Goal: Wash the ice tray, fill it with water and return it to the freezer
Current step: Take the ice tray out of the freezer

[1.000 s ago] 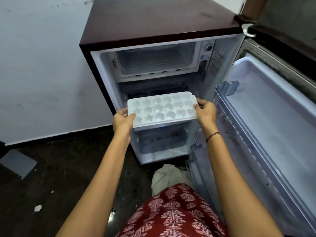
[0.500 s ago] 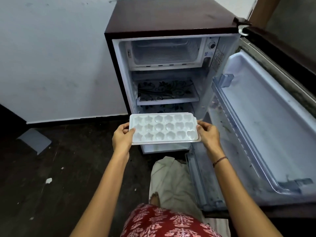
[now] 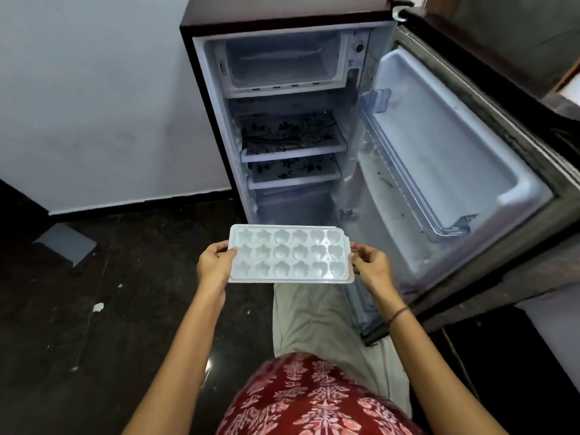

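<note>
While it was held level in the air before the open fridge (image 3: 201, 89), the white ice tray (image 3: 290, 254) hung between both hands, its star, flower and heart moulds facing up. The left hand (image 3: 213, 266) gripped the tray's left short edge, thumb curled over the rim and fingers tucked beneath. The right hand (image 3: 372, 266) pinched the right short edge with bent fingers. A beaded bracelet (image 3: 397, 315) circled the right wrist. Behind, the door (image 3: 439, 152) stood wide to the right, the freezer compartment (image 3: 282, 67) sat at the top, and two floral-printed shelves (image 3: 292, 136) lay below it.
</note>
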Demonstrator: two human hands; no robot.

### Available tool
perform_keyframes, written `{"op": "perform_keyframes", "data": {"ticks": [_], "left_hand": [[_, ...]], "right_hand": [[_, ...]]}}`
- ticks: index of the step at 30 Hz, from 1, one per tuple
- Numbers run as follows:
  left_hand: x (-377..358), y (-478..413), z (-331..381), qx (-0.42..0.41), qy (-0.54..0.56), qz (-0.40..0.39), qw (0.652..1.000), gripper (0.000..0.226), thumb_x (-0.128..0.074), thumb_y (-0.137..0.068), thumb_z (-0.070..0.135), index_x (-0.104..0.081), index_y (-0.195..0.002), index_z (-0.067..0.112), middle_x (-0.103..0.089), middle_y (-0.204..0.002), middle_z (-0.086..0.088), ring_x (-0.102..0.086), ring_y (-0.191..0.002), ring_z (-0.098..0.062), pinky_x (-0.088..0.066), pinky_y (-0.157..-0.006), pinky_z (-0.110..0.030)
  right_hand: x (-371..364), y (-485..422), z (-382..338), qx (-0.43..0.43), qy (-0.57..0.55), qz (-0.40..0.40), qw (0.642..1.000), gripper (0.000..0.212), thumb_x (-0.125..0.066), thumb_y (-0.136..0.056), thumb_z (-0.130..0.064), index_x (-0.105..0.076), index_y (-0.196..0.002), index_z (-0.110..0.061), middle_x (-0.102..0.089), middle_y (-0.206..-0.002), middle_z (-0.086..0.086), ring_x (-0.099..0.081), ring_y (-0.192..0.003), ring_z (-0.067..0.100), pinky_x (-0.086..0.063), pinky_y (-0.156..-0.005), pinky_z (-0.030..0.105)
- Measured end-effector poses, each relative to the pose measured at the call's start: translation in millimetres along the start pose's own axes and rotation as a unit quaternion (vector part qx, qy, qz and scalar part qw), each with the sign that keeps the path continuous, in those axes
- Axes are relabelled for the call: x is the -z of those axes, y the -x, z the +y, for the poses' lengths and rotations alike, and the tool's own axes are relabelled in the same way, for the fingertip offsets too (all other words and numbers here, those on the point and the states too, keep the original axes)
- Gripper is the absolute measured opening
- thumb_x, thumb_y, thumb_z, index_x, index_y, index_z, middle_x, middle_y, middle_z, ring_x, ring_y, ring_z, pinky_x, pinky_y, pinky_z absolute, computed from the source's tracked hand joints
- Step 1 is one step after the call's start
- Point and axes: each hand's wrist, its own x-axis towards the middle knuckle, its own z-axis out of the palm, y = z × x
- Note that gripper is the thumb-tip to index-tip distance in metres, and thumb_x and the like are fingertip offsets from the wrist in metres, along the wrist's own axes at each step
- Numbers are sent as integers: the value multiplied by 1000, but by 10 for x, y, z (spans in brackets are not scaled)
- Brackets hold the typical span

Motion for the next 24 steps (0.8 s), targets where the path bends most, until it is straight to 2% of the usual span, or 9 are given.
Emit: {"op": "perform_keyframes", "data": {"ticks": [3,6,8,11,13,15,17,20,24], "left_hand": [[22,65,-78,-13,-31,-40,999,27,-60,-86,4,-59,-113,10,-63,-85,-1,-63,-82,-20,-53,-71,-32],[46,105,-156,-24,-70,-80,994,31,-62,-84,0,-60,-114,7,-63,-86,-5,-63,-81,-22,-52,-73,-34],[42,144,-215,-25,-80,-107,991,29,-63,-84,0,-61,-111,8,-63,-82,-3,-63,-78,-20,-52,-67,-30],[10,218,-321,-29,-105,-149,983,27,-64,-83,2,-61,-109,9,-64,-84,-4,-62,-75,-18,-49,-60,-25],[-28,241,-394,-27,-123,-183,975,26,-65,-83,2,-61,-108,9,-64,-88,-7,-63,-77,-19,-49,-59,-24],[-87,250,-423,-27,-139,-216,966,27,-66,-83,2,-62,-109,8,-65,-92,-9,-63,-81,-21,-51,-63,-27],[-187,282,-432,-34,-157,-262,952,29,-67,-82,2,-61,-110,7,-64,-90,-8,-63,-83,-23,-52,-69,-32],[-375,384,-443,-43,-178,-320,930,29,-67,-82,1,-60,-110,6,-63,-88,-7,-62,-84,-22,-51,-75,-33],[-694,615,-495,-61,-204,-398,892,31,-66,-83,0,-58,-113,3,-63,-88,-4,-61,-78,-14,-49,-63,-21]], "right_hand": [[46,288,123,-15,-24,31,999,20,-63,-85,-3,-67,-98,-17,-66,-73,-5,-62,-76,17,-53,-87,47],[118,591,248,-56,-78,47,994,23,-56,-88,7,-62,-109,4,-68,-72,-6,-62,-60,-2,-55,-68,19],[176,768,286,-78,-108,65,989,27,-54,-88,8,-58,-115,9,-67,-86,5,-61,-54,-8,-52,-59,9],[255,1022,437,-112,-156,103,976,26,-55,-89,6,-59,-114,3,-64,-89,5,-61,-52,-6,-51,-54,10],[299,1203,558,-142,-179,127,965,24,-57,-88,3,-61,-112,5,-66,-85,5,-63,-55,-1,-55,-60,17],[350,1399,642,-162,-202,149,954,24,-58,-88,2,-62,-112,6,-67,-86,6,-65,-58,2,-56,-63,21],[404,1625,711,-171,-232,182,940,21,-57,-89,3,-62,-109,2,-67,-91,9,-66,-58,1,-54,-55,17],[479,1951,780,-177,-270,237,916,22,-57,-90,-1,-61,-112,0,-66,-94,10,-67,-63,4,-51,-51,14],[599,2393,898,-182,-293,314,885,21,-59,-90,-5,-63,-111,-6,-68,-92,5,-65,-79,14,-54,-55,16]]}}
